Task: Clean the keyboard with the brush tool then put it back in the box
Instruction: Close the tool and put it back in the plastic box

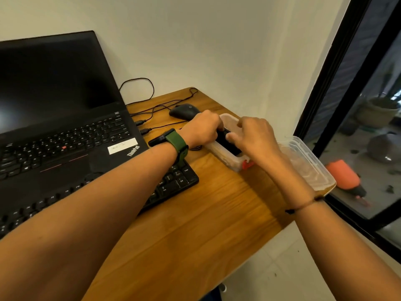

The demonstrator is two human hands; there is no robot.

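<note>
Frame centre-right: both hands at clear plastic box [225, 158] on desk. Left hand [202, 129] and right hand [255, 137] curl round dark brush tool [227, 143] inside. Tool likely light, rigid; hold by body.

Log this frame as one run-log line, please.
stage: at box | left hand: reaching into clear plastic box, on dark item | right hand: fingers curled at box | lid: off, beside | keyboard: untouched
</note>
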